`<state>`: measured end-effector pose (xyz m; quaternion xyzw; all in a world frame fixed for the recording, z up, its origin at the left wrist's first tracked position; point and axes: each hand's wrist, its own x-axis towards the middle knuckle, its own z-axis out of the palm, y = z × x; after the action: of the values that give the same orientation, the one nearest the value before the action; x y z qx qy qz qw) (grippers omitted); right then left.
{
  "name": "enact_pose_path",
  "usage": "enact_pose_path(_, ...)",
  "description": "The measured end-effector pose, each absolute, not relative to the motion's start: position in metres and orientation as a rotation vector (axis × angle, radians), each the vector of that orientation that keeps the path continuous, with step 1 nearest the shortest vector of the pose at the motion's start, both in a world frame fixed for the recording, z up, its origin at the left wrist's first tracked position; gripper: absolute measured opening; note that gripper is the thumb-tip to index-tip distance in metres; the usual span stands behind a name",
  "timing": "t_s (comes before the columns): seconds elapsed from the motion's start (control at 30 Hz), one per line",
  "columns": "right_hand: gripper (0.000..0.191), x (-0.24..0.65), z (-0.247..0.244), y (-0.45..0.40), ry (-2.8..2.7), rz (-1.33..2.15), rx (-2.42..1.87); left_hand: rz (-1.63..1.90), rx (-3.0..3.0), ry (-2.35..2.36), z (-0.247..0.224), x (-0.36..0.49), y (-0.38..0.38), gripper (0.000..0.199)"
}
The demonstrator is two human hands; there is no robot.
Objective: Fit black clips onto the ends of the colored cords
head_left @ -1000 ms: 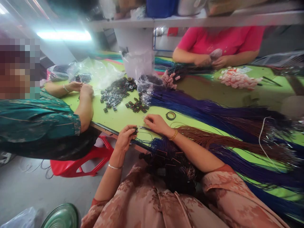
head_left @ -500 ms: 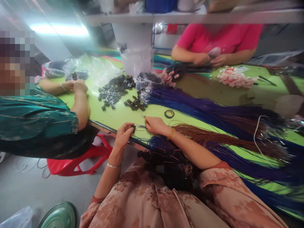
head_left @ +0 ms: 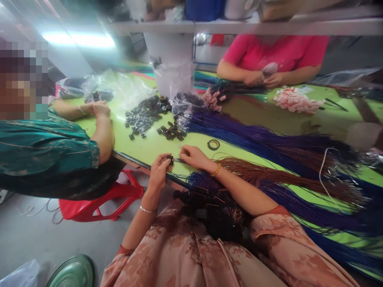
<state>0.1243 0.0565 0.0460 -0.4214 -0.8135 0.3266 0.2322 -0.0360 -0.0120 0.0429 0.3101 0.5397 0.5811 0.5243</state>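
Near the middle of the frame, I have the left hand (head_left: pixel 159 169) pinching a black block (head_left: pixel 170 160) and the right hand (head_left: pixel 194 157) gripping wires (head_left: pixel 177 160) just beside it, seemingly so their tips face it.

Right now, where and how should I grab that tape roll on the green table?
Pinch the near rim of the tape roll, probably with your right hand once it lets go of the thin wires, coming from above on your side. The roll lies flat on the green table, and its open centre should let a fingertip inside while the thumb presses the outer edge.
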Motion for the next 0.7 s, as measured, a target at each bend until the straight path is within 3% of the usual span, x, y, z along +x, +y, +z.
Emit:
enact_pose_path(0.23, 0.014, 0.120, 0.042, 0.052, -1.946, 1.166, -1.009, 1.362, 0.474, 1.114, 0.036, -0.028, -0.008, 0.026)
enact_pose_path(0.7, 0.010, 0.123, 0.050, 0.046, -2.134, 0.916, -1.105, 1.296, 0.430, 0.999, 0.030, -0.031, -0.001, 0.025)
